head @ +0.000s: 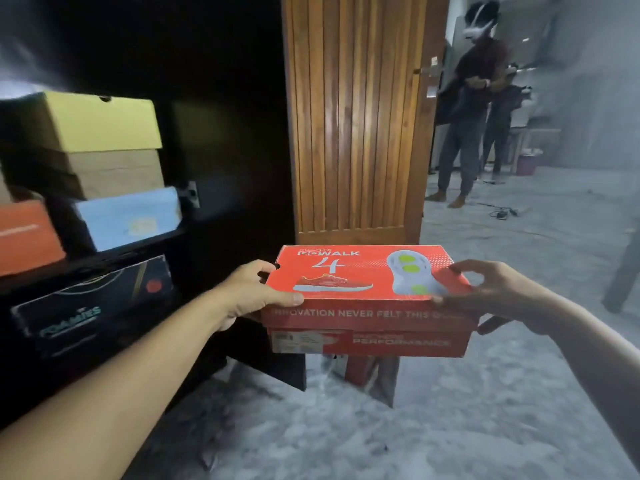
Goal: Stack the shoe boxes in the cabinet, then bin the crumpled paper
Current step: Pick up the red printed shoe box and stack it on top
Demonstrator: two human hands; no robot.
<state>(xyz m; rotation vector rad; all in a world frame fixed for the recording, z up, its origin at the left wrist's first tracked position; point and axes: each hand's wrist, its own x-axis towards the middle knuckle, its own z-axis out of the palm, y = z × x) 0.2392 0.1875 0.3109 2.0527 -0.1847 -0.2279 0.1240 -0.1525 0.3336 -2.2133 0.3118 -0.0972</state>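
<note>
I hold a red shoe box (367, 299) printed with a sneaker and a sole, level in front of me above the floor. My left hand (256, 292) grips its left end, thumb on the lid. My right hand (498, 292) grips its right end. To the left stands the dark cabinet (221, 168), open. On its upper shelf a yellow box (93, 121) sits on a brown box (110, 173), with a light blue box (128, 218) below and an orange box (24, 233) at the far left. A black box (93, 306) lies on the lower shelf.
An open wooden door (356, 116) stands straight ahead behind the box. Two people (474, 109) stand in the room at the back right, near a red bucket (526, 164). A cable (502, 213) lies on the grey floor. Another red box (360, 370) sits on the floor under the held one.
</note>
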